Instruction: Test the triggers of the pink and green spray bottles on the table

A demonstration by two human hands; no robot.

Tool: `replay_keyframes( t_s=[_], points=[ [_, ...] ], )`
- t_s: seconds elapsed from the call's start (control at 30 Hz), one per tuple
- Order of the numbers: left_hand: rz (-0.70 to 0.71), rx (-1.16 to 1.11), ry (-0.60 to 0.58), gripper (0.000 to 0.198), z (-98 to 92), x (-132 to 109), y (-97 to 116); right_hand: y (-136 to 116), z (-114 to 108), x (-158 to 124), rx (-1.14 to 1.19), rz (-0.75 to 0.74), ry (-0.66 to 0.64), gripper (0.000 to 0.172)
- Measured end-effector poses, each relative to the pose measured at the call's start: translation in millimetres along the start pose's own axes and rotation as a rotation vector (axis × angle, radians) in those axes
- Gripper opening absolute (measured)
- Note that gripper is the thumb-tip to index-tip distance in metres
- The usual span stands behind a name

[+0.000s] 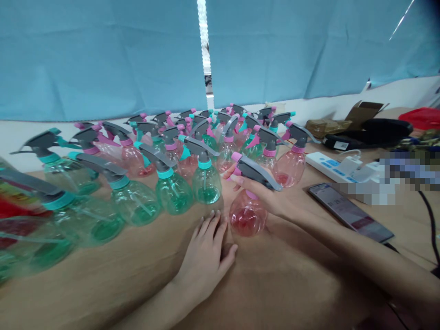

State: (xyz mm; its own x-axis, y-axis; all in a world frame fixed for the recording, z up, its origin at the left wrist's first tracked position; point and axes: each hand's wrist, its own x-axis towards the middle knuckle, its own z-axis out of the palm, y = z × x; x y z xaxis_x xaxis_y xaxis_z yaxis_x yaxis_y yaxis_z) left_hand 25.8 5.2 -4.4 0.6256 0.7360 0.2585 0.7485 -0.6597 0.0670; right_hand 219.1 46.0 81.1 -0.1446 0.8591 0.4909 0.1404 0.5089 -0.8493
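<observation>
A pink spray bottle is grasped by its grey trigger head in the right hand, the released left hand is laid flat on the brown table covering just beside it, and the other capped green and pink spray bottles are left massed far and left.

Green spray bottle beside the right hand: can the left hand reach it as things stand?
Probably yes: nothing stands between the left hand and the green spray bottle just ahead of it.
</observation>
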Motion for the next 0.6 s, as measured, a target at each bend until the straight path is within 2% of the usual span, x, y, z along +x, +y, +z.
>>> replay_keyframes(
  t_s=[0.6],
  points=[
    [-0.004,0.029,-0.018,0.052,-0.8,1,1,14,0,0,0.039,-0.055,-0.004,0.010]
  ],
)
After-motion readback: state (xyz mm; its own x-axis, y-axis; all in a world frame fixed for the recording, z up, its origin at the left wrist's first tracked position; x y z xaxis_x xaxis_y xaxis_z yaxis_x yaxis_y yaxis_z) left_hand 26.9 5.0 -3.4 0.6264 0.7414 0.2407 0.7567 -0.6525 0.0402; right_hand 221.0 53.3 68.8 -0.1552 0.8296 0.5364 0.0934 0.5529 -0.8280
